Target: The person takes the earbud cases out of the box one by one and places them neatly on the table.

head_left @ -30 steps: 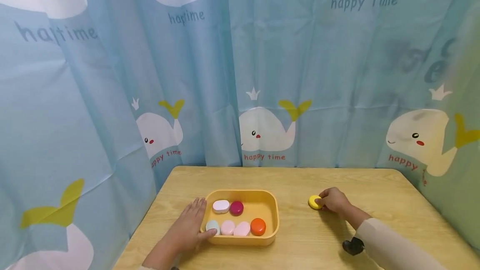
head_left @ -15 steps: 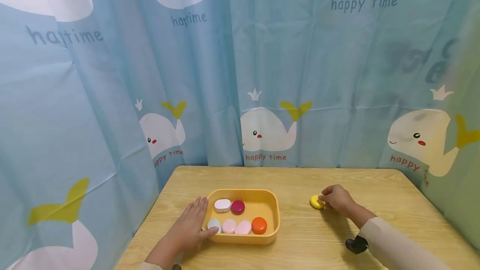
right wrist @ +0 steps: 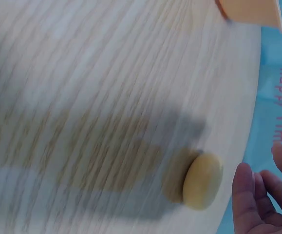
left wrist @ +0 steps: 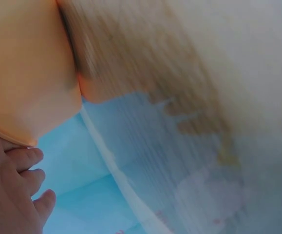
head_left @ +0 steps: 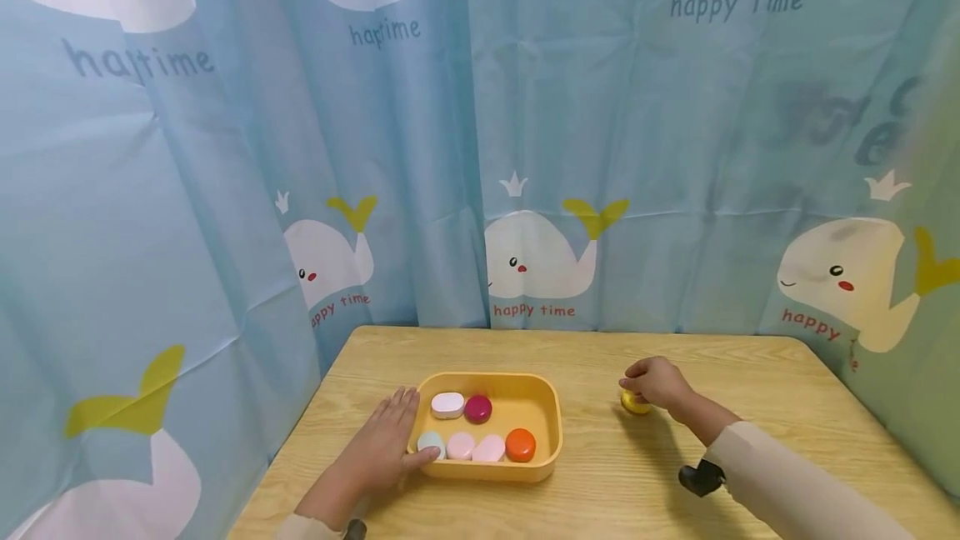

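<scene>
My left hand [head_left: 378,444] lies against the left side of a yellow-orange tray [head_left: 517,472], fingers straight along the wall and thumb over the near rim. In the tray sit smooth rounded pieces: a white oblong [head_left: 447,405], a magenta disc [head_left: 477,408], an orange disc [head_left: 521,445], two pale pink ones [head_left: 489,448] and a light blue one [head_left: 431,442], partly under my thumb. Right of the tray, a smooth yellow disc [right wrist: 203,181] lies on the table. Just above it hovers my right hand [head_left: 660,380], fingers loosely bent and apart from the disc in the right wrist view.
The light wooden table [head_left: 585,490] has rounded far corners. A blue curtain [head_left: 420,148] with whale prints hangs close behind it and along the left. A black wrist strap piece [head_left: 702,479] hangs below the right sleeve [head_left: 795,473].
My right fingers have come off the yellow disc and risen slightly over it, now overlapping it from above. My left hand stays on the tray, and the view has shifted a little.
</scene>
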The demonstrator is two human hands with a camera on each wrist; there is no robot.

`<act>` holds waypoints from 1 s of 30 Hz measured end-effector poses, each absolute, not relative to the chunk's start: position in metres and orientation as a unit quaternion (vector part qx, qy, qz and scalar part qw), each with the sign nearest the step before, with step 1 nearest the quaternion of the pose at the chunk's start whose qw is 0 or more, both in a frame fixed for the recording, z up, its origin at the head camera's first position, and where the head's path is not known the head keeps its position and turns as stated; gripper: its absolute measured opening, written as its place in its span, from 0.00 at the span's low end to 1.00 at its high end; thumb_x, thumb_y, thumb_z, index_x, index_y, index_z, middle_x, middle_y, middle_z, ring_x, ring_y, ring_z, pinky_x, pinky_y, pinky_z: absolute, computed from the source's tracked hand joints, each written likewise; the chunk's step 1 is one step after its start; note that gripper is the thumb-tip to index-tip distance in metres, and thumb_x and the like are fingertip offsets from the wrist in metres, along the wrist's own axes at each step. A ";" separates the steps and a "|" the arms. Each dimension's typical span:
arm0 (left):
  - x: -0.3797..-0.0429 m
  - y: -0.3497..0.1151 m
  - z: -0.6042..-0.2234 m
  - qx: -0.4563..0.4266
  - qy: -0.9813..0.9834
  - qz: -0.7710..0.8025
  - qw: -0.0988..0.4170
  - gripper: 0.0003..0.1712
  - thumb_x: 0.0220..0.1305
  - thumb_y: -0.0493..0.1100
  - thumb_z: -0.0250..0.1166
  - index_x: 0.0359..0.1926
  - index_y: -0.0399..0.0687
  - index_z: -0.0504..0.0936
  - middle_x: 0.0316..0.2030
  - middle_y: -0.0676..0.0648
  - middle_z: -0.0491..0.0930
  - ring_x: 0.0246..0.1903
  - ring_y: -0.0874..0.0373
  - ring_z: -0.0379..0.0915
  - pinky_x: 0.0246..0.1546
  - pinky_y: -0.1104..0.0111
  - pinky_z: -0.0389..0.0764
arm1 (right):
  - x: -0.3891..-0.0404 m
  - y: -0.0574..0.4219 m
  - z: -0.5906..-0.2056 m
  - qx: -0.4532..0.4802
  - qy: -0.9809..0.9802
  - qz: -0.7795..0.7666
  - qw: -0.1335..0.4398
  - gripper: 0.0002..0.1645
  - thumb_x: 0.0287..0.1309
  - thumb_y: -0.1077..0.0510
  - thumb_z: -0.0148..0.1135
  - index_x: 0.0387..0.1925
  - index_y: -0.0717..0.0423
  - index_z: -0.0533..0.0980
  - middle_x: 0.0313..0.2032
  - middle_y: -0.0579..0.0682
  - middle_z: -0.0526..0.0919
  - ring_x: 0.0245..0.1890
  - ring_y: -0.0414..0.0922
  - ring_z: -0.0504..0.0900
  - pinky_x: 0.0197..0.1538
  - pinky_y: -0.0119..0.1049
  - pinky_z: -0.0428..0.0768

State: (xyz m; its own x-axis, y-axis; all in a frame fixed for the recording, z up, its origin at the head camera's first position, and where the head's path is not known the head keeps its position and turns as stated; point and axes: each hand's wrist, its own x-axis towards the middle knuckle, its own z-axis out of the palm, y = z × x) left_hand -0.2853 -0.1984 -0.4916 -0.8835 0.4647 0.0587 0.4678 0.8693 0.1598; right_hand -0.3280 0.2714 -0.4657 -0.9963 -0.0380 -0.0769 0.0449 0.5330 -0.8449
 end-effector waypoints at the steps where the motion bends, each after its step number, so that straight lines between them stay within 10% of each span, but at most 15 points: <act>1: -0.285 -0.199 -0.492 -0.239 -0.967 -0.086 0.009 0.59 0.63 0.77 0.44 0.74 0.31 0.51 0.73 0.37 0.50 0.73 0.42 0.40 0.70 0.50 0.45 | -0.328 0.268 -0.466 0.001 0.873 -0.486 0.044 0.22 0.64 0.66 0.60 0.53 0.82 0.70 0.43 0.65 0.80 0.40 0.55 0.82 0.40 0.43 0.83; 30: -0.288 -0.195 -0.492 -0.230 -0.969 -0.089 -0.004 0.60 0.62 0.77 0.45 0.74 0.32 0.50 0.74 0.37 0.49 0.73 0.42 0.39 0.70 0.49 0.45 | -0.334 0.196 -0.452 -0.022 0.847 -0.526 0.076 0.20 0.63 0.65 0.62 0.52 0.77 0.74 0.38 0.57 0.81 0.38 0.56 0.82 0.39 0.40 0.84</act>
State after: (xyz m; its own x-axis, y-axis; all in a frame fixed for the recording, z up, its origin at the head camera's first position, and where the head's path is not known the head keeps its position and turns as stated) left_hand -0.2880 -0.1953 -0.4922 -0.8942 0.4463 0.0340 0.4450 0.8783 0.1747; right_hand -0.3344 0.1962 -0.4523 -0.9876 -0.1163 -0.1052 0.0429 0.4448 -0.8946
